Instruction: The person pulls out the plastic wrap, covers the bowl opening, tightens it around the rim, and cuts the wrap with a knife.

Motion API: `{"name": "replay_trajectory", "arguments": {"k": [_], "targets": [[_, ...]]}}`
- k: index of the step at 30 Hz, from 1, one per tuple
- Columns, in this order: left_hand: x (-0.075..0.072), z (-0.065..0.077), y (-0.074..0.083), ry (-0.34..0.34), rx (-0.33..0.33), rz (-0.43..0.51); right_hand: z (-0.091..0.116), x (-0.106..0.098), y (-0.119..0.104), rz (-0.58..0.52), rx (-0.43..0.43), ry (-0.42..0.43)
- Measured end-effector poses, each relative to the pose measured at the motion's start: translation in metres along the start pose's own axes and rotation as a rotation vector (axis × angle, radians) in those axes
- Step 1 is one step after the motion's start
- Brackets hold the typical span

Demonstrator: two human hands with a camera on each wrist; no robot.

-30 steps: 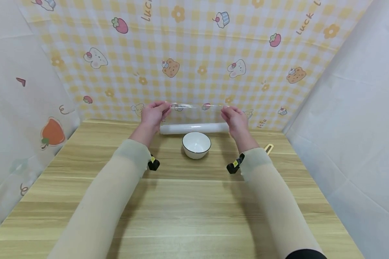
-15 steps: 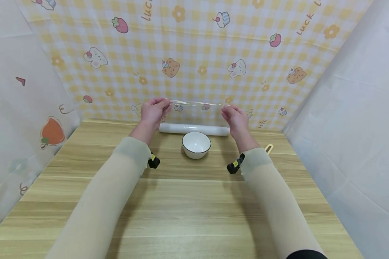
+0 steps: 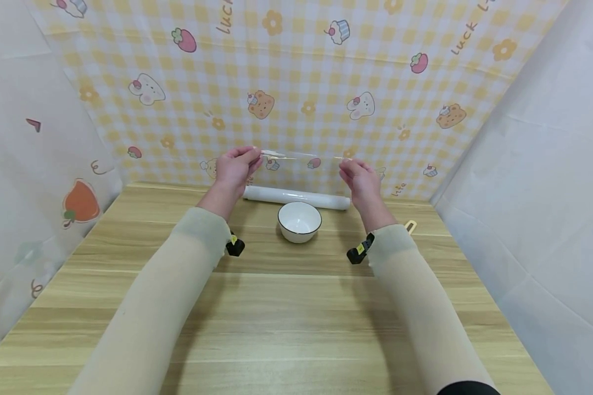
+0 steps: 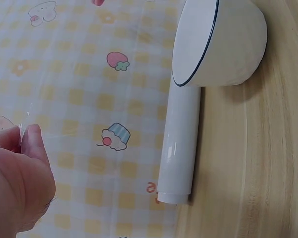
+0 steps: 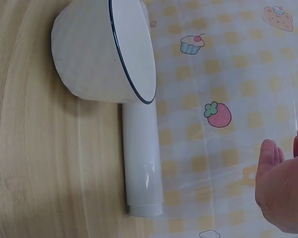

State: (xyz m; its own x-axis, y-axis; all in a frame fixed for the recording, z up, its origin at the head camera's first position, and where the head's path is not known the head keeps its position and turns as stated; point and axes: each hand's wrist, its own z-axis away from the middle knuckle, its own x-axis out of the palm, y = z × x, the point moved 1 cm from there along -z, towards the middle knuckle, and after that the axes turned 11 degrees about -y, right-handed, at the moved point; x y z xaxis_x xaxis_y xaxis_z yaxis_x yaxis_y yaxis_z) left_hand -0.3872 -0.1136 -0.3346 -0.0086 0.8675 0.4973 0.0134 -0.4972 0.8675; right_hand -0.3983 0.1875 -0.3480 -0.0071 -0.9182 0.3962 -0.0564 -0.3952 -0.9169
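Note:
A clear sheet of plastic wrap (image 3: 296,156) stretches between my two hands, raised above the back of the table. My left hand (image 3: 235,171) pinches one corner between thumb and fingers, and my right hand (image 3: 362,182) pinches the other. Below the sheet lies the white roll of plastic wrap (image 3: 296,197), slightly slanted along the table's back edge. Just in front of the roll stands a white bowl (image 3: 299,221) with a dark rim, and no contents show in it. In the left wrist view, thumb and fingertips (image 4: 35,141) meet on the film's edge.
A checked cloth (image 3: 306,71) with printed pictures hangs right behind the roll. White cloth walls (image 3: 533,164) close off both sides. A yellow handle (image 3: 410,226) sticks out from behind my right sleeve. The wooden table (image 3: 296,329) extends toward me.
My left hand has risen slightly, and the film between my hands is spread wider. The roll has turned a little, its left end now farther back. The bowl stays in place.

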Motion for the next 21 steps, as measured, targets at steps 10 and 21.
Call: {"name": "replay_trajectory", "arguments": {"k": [10, 21], "targets": [[-0.001, 0.001, 0.0007, -0.002, 0.003, 0.008, 0.0018, 0.0002, -0.0023, -0.011, -0.005, 0.003], [-0.0012, 0.0061, 0.001, -0.006, -0.005, -0.006, 0.0095, -0.0011, 0.0002, 0.054, -0.024, -0.029]]}}
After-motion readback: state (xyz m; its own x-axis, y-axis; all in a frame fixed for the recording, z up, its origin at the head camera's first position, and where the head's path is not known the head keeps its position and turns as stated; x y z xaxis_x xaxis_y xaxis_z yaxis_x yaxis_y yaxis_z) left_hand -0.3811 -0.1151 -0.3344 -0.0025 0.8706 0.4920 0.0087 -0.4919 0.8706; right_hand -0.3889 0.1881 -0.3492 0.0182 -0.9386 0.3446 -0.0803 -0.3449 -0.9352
